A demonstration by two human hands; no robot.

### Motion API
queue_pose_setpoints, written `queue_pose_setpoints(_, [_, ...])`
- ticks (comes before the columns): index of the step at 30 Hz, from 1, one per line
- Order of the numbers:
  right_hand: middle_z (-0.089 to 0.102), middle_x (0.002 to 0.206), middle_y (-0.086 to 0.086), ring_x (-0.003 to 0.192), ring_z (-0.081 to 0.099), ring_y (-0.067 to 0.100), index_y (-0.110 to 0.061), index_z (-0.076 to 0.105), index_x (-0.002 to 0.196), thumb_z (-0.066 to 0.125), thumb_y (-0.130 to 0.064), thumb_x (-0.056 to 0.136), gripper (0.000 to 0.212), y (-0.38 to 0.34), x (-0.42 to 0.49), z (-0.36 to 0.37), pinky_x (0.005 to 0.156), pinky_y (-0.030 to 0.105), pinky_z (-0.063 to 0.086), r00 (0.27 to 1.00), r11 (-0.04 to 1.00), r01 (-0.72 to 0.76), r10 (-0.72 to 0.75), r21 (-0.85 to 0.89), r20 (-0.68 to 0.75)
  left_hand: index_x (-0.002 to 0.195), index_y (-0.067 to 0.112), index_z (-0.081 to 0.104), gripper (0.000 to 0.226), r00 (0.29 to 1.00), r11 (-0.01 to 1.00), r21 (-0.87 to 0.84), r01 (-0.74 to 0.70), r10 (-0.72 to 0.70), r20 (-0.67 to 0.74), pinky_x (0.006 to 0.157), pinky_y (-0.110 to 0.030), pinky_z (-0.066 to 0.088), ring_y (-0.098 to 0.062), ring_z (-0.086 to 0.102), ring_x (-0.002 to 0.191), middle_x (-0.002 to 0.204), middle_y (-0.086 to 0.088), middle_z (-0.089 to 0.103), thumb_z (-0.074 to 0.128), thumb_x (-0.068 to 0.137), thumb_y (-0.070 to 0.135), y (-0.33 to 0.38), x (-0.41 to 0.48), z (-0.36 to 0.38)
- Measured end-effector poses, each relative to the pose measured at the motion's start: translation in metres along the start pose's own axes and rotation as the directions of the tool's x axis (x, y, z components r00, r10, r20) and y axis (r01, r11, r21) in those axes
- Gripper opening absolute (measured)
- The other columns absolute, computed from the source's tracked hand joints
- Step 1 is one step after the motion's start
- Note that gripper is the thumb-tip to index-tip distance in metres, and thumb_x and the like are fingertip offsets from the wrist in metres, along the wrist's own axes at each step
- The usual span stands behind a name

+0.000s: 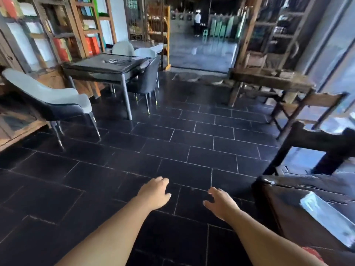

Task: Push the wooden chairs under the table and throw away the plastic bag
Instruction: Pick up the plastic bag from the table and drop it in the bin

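Note:
Both my hands hang over the dark tiled floor, holding nothing. My left hand (pixel 156 192) has loosely curled fingers; my right hand (pixel 221 202) has relaxed, slightly spread fingers. A dark wooden table (pixel 284 212) fills the lower right corner, just right of my right hand. Two wooden chairs stand pulled out on the right: a dark one (pixel 315 144) close to the table, and a lighter slatted one (pixel 307 106) behind it. I see no plastic bag.
A grey table (pixel 107 69) with padded chairs stands at mid left, and one padded chair (pixel 48 100) sits apart at far left. A rough wooden bench (pixel 269 81) is at right rear. Bookshelves (pixel 63 31) line the left wall. A person stands far back.

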State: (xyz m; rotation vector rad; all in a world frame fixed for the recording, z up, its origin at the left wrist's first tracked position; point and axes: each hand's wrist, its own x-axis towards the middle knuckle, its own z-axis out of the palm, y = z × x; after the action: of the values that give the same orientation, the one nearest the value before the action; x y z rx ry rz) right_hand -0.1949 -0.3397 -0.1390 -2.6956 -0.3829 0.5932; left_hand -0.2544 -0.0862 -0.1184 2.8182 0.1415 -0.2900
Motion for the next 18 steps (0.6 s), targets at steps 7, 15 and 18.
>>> queue_pose_setpoints(7, [0.057, 0.128, 0.003, 0.118, 0.056, 0.021, -0.017, 0.052, 0.135, 0.064, -0.046, 0.090, 0.055, 0.030, 0.035, -0.029, 0.098, 0.032, 0.046, 0.944, 0.944, -0.295, 0.312, 0.150, -0.106, 0.133, 0.019, 0.046, 0.047, 0.936, 0.949, 0.084, -0.304, 0.281, 0.213, 0.095, -0.044, 0.047, -0.023, 0.049, 0.120, 0.128, 0.001, 0.051, 0.051, 0.094, 0.043, 0.040, 0.132, -0.017])
queue_pose_setpoints(15, [0.057, 0.129, 0.007, 0.124, 0.055, 0.024, -0.015, 0.052, 0.135, 0.064, -0.044, 0.089, 0.056, 0.124, 0.017, -0.046, 0.101, 0.029, 0.042, 0.770, 0.759, -0.543, 0.621, 0.359, -0.150, 0.132, 0.021, 0.046, 0.048, 0.769, 0.797, 0.101, -0.595, 0.527, 0.362, 0.096, -0.042, 0.047, -0.022, 0.050, 0.118, 0.127, 0.003, 0.052, 0.051, 0.091, 0.046, 0.163, 0.222, 0.012])
queue_pose_setpoints(18, [0.058, 0.125, 0.008, 0.121, 0.056, 0.025, -0.016, 0.053, 0.132, 0.063, -0.045, 0.088, 0.054, 0.171, 0.013, -0.056, 0.100, 0.031, 0.043, 0.702, 0.687, -0.600, 0.698, 0.409, -0.143, 0.135, 0.022, 0.045, 0.050, 0.718, 0.743, 0.111, -0.661, 0.581, 0.384, 0.096, -0.042, 0.046, -0.022, 0.049, 0.120, 0.128, 0.003, 0.051, 0.052, 0.091, 0.046, 0.214, 0.246, 0.028])
